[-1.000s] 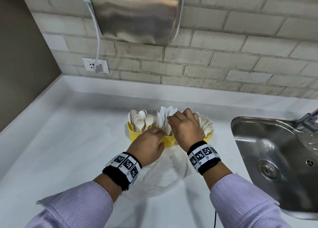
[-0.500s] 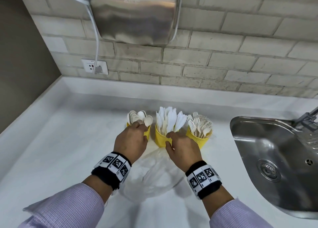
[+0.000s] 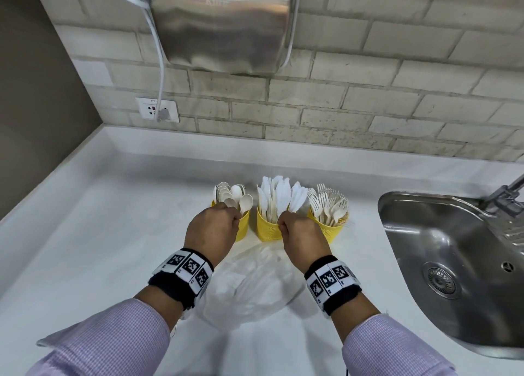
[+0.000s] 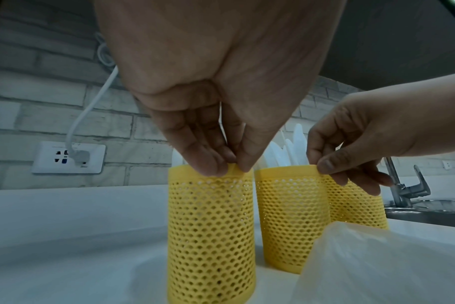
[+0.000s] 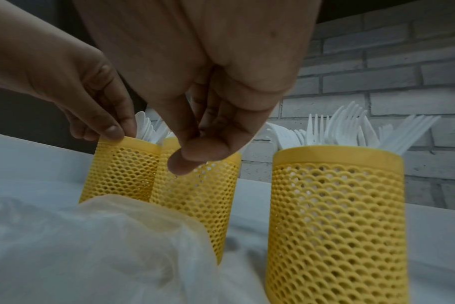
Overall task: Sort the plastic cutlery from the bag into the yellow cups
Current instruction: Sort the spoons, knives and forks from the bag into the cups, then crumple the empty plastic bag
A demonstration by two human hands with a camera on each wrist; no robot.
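Three yellow perforated plastic cups stand in a row on the white counter (image 3: 85,233). The spoon cup (image 4: 210,226) sits at 9 o'clock of the knife cup (image 3: 268,229), and the fork cup (image 5: 335,216) at its 3 o'clock. The left hand (image 3: 211,231) pinches the spoon cup's rim between thumb and fingers (image 4: 203,152), fingers narrow. The right hand (image 3: 304,233) pinches the knife cup's rim the same way, its thumb (image 5: 195,156) pressed on the front of the rim. The crumpled clear plastic bag (image 3: 249,285) lies at 6 o'clock of the cups, between the wrists; it looks close to empty, though pale shapes inside may be leftover pieces. The cups probably are light and springy, and top-heavy with white cutlery fanning out above the rims, so a rim pinch could tip them; a low grip around the wall would steady them better.
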